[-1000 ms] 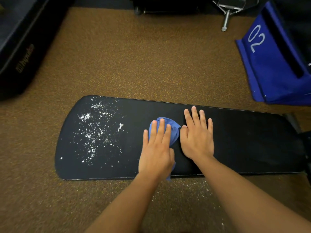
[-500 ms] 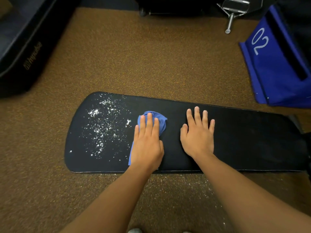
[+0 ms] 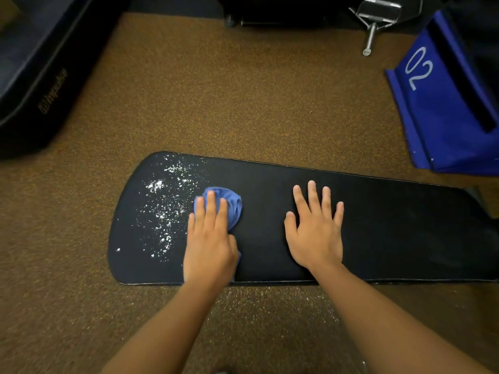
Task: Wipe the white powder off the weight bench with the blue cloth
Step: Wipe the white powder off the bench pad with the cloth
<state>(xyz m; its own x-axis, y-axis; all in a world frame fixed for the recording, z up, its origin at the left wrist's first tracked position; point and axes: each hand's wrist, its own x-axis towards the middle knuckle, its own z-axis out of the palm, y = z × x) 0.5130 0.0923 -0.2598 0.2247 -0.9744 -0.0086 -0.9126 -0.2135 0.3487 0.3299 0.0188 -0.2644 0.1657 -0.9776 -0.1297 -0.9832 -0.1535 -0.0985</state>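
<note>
A long black weight bench pad lies across the view. White powder is scattered over its left end. My left hand presses flat on a bunched blue cloth, right at the powder's right edge; most of the cloth is hidden under the palm. My right hand rests flat on the bare pad further right, fingers spread, holding nothing.
Brown speckled floor surrounds the bench. A blue box marked 02 stands at the right rear. A black padded piece of equipment sits at the left rear, and a metal handle lies at the top.
My left hand has slid the cloth leftward along the pad, away from my right hand, up to the edge of the powder. My right hand stayed put.
</note>
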